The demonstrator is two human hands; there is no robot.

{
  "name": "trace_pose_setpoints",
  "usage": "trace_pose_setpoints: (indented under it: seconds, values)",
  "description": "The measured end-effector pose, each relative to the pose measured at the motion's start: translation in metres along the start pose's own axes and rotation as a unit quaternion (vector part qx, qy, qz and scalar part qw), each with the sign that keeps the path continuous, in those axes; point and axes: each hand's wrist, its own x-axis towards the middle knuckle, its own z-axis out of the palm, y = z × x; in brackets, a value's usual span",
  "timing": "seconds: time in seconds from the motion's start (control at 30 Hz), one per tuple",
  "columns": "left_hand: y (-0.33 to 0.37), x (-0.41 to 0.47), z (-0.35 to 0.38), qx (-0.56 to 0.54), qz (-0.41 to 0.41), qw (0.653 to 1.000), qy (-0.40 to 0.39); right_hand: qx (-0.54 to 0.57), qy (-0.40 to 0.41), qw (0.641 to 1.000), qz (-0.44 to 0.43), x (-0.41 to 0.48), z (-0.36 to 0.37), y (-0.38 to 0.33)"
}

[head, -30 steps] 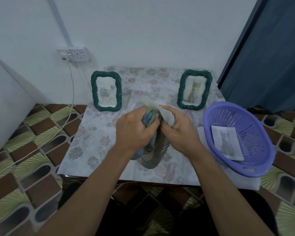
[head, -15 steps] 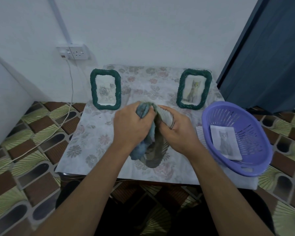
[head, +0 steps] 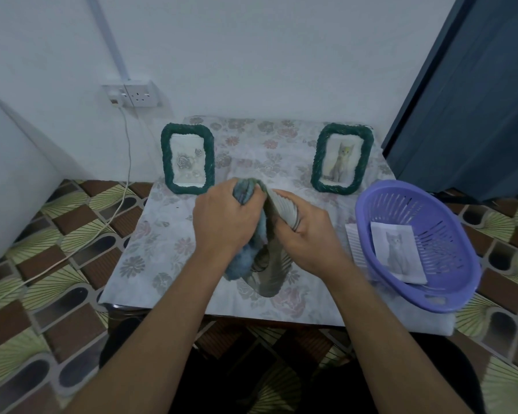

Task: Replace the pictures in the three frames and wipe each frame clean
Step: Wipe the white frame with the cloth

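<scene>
Left hand point(head: 225, 222) is closed round a bunched blue cloth point(head: 243, 192), pressing it against the held frame point(head: 283, 206). More of the cloth hangs down below the fist. Right hand point(head: 308, 234) grips that frame from the other side, with the fingers curled over its ribbed edge. The frame is seen edge-on above the middle of the bench point(head: 150, 249); whether its lower end touches the flowered cover cannot be told.

At the back of the bench two green frames stand upright, well apart. The left frame point(head: 166, 162) holds a rose picture point(head: 186, 162), and the right frame point(head: 346, 130) holds a cat picture point(head: 340, 161).

A purple basket point(head: 407, 201) sits at the bench's right edge, just beside the right hand's wrist. A loose picture point(head: 396, 252) of a grey cat lies flat inside it.
</scene>
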Motion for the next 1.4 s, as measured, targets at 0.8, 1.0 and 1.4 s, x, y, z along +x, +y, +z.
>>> trace_pose_setpoints:
  seconds: [0.8, 1.0, 1.4]
  values:
    - [-0.025, 0.020, -0.004, 0.045, -0.063, 0.996, 0.040, 0.061, -0.013, 0.997, 0.054, -0.005, -0.009, -0.001]
    - [-0.031, 0.018, -0.013, -0.201, -0.109, 0.973, 0.040, 0.261, 0.017, 0.952, 0.159, -0.007, -0.005, 0.003]
    - [-0.034, 0.002, 0.001, -0.192, -0.070, 0.977, -0.068, 0.449, 0.044, 0.838, 0.309, -0.002, -0.003, 0.006]
